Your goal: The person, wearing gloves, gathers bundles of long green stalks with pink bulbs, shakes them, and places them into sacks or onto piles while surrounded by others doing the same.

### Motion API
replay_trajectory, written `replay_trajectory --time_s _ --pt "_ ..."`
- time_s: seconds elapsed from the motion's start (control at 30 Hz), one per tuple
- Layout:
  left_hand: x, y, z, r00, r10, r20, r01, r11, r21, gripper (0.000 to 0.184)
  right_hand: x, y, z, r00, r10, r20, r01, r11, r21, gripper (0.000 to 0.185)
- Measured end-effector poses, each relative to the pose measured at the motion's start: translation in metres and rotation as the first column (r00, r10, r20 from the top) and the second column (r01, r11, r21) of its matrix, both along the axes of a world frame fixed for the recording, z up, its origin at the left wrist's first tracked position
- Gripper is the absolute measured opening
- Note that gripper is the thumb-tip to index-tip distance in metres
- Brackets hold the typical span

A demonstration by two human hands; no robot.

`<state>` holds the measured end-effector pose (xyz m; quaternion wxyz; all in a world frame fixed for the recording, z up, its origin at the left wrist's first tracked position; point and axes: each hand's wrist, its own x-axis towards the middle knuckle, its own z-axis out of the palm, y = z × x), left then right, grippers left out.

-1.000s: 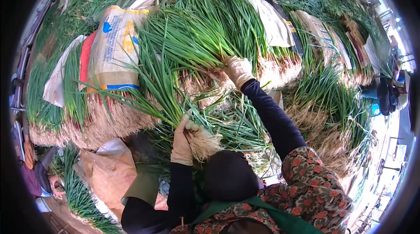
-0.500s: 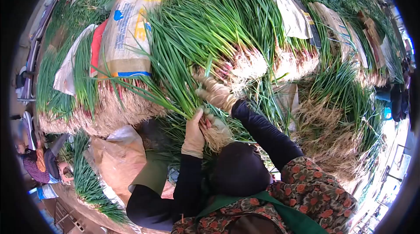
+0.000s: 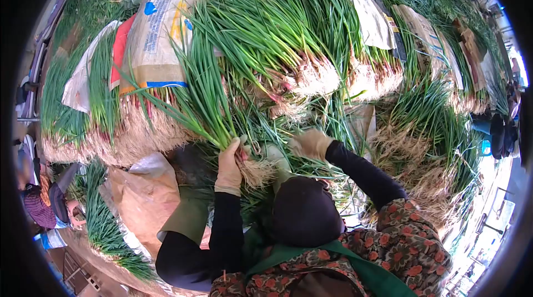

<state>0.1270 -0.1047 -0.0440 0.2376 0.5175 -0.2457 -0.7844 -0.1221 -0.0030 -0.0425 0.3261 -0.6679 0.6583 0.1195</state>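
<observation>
My left hand, in a pale glove, is closed around a small bunch of green onions. Their long leaves fan up and to the left, while the pale, stringy roots stick out to the right of the thumb. To the right of this bunch is my right hand, also gloved. Motion smears its fingers, and whether anything is between them cannot be made out. Loose leaves lie beneath and around it. Just beyond both hands rests a large pile of green onions, roots toward me.
A printed woven sack covers more onions at the left, and a white sack lies over others at the right. Rooty heaps spread at right. A brown sheet lies near my left arm. Another person is at far left.
My right hand has moved away from the bunch, to the right and toward me. My left hand, still holding the onions, has shifted slightly left.
</observation>
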Motion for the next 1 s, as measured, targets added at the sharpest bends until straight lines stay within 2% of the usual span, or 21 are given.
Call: replay_trajectory --time_s 0.03,0.1,0.13,0.2,0.23,0.27,0.3,0.33,0.37,0.4,0.43,0.5,0.53,0.57,0.63,0.67,0.73,0.83,0.9,0.93,1.0 --pt "-0.006 0.001 0.003 0.995 0.036 -0.095 -0.032 0.999 0.042 0.029 0.002 -0.021 0.000 0.971 -0.236 -0.020 0.224 0.943 -0.246 0.032" --pt "-0.020 0.003 0.012 0.956 0.114 -0.271 -0.082 0.989 0.124 0.032 -0.005 -0.070 0.010 0.898 -0.405 0.174 0.438 0.777 -0.451 0.040" --pt "-0.021 0.001 0.017 0.934 0.101 -0.344 -0.036 0.981 0.189 0.029 -0.007 -0.087 -0.007 0.912 -0.406 0.050 0.386 0.812 -0.438 0.037" --pt "-0.028 0.004 0.023 0.950 0.150 -0.275 -0.097 0.976 0.197 0.027 -0.006 -0.103 -0.042 0.928 -0.348 -0.136 0.268 0.873 -0.407 0.030" --pt "-0.031 0.003 0.025 0.954 0.179 -0.241 -0.131 0.971 0.201 0.027 0.000 -0.105 -0.036 0.936 -0.345 -0.063 0.275 0.833 -0.480 0.029" --pt "-0.030 0.002 0.033 0.982 0.098 -0.162 -0.070 0.983 0.167 0.028 0.013 -0.099 -0.018 0.945 -0.327 0.009 0.280 0.793 -0.541 0.029" --pt "-0.028 0.002 0.027 0.977 0.092 -0.192 -0.065 0.988 0.143 0.026 0.026 -0.090 0.004 0.949 -0.303 0.080 0.291 0.752 -0.591 0.029" --pt "-0.027 0.002 0.017 0.972 0.078 -0.223 -0.053 0.992 0.117 0.024 0.036 -0.081 0.031 0.970 -0.219 0.103 0.239 0.790 -0.565 0.028" --pt "-0.029 0.001 0.011 0.964 0.056 -0.259 -0.035 0.996 0.085 0.022 0.052 -0.063 0.021 0.982 -0.184 0.038 0.179 0.857 -0.484 0.024" --pt "-0.033 0.002 0.008 0.982 0.067 -0.178 -0.061 0.997 0.037 0.016 0.068 -0.046 0.011 0.991 -0.135 -0.021 0.116 0.911 -0.396 0.030" --pt "-0.036 0.005 0.009 0.985 0.045 -0.168 -0.038 0.998 0.044 0.017 0.081 -0.035 0.012 0.992 -0.089 -0.095 0.056 0.951 -0.304 0.050" --pt "-0.040 0.009 0.014 0.989 0.007 -0.150 0.001 0.999 0.051 0.021 0.062 -0.029 0.011 0.973 0.027 0.230 0.019 0.980 -0.199 0.052" --pt "-0.036 0.009 0.017 0.999 -0.005 -0.047 0.006 1.000 0.019 0.023 0.047 -0.032 0.015 0.917 0.078 0.390 -0.017 0.987 -0.158 0.053" --pt "-0.035 0.009 0.019 0.997 0.031 -0.075 -0.028 0.999 0.047 0.024 0.029 -0.036 0.008 0.835 0.090 0.543 -0.048 0.995 -0.092 0.056" --pt "-0.034 0.014 0.022 0.986 0.108 -0.126 -0.094 0.989 0.113 0.024 0.014 -0.050 -0.017 0.669 -0.126 0.732 0.174 0.985 0.010 0.059" --pt "-0.031 0.015 0.018 0.980 0.095 -0.176 -0.068 0.986 0.153 0.026 0.014 -0.061 -0.005 0.525 -0.253 0.813 0.292 0.950 0.107 0.062" --pt "-0.028 0.017 0.012 0.966 0.069 -0.248 -0.017 0.979 0.205 0.025 0.028 -0.080 0.019 0.039 -0.560 0.827 0.473 0.740 0.479 0.067" --pt "-0.027 0.019 0.018 0.962 0.071 -0.262 -0.005 0.970 0.244 0.023 0.054 -0.109 -0.004 0.194 -0.659 0.727 0.570 0.679 0.464 0.068" --pt "-0.020 0.020 0.013 0.978 0.049 -0.201 -0.009 0.981 0.195 0.022 0.062 -0.109 -0.024 0.525 -0.473 0.707 0.647 0.762 0.030 0.055" --pt "-0.021 0.017 0.008 0.997 0.009 -0.078 0.004 0.987 0.163 0.021 0.066 -0.107 -0.026 0.675 -0.383 0.630 0.613 0.766 -0.191 0.048" --pt "-0.016 0.021 0.001 0.999 -0.026 -0.039 0.030 0.992 0.121 0.021 0.060 -0.096 -0.031 0.875 -0.084 0.476 0.351 0.787 -0.508 0.034"
